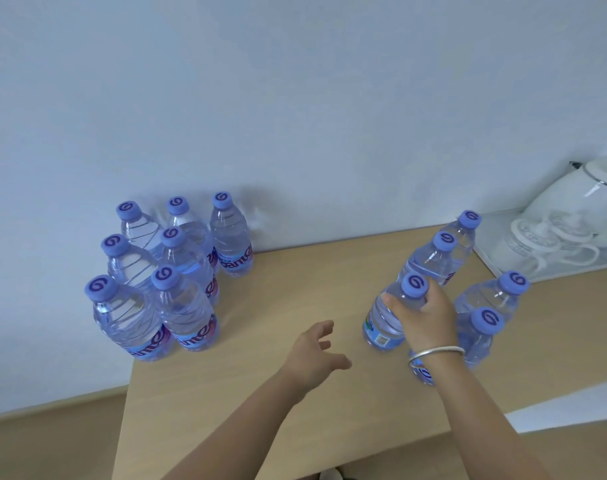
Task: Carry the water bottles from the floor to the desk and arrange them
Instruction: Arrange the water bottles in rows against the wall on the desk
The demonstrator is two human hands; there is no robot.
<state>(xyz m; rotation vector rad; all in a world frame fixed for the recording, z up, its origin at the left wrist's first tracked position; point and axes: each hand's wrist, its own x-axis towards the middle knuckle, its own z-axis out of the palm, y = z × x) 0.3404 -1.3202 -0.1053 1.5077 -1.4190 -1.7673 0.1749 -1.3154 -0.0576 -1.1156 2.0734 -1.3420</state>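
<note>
Over on the left of the tabletop, hard against the wall, seven water bottles stood upright in a tidy block, caps up, touching or nearly touching one another. Toward the middle, the left hand hovered just above bare wood with its fingers spread loose and holding nothing, apart from every bottle. Next came the right hand, a silver bangle at its wrist, fingers wrapped round the shoulder of a bottle just under the cap; that bottle stood on the wood at the front of a looser cluster of four more. A sixth seemed to sit half hidden under the wrist. Far right stood a white kettle and cups on a tray.

The carrying looked finished and the arranging was in hand. I'd judge the next move was to lift or slide the gripped bottle across to the neat block without knocking its neighbours
</note>
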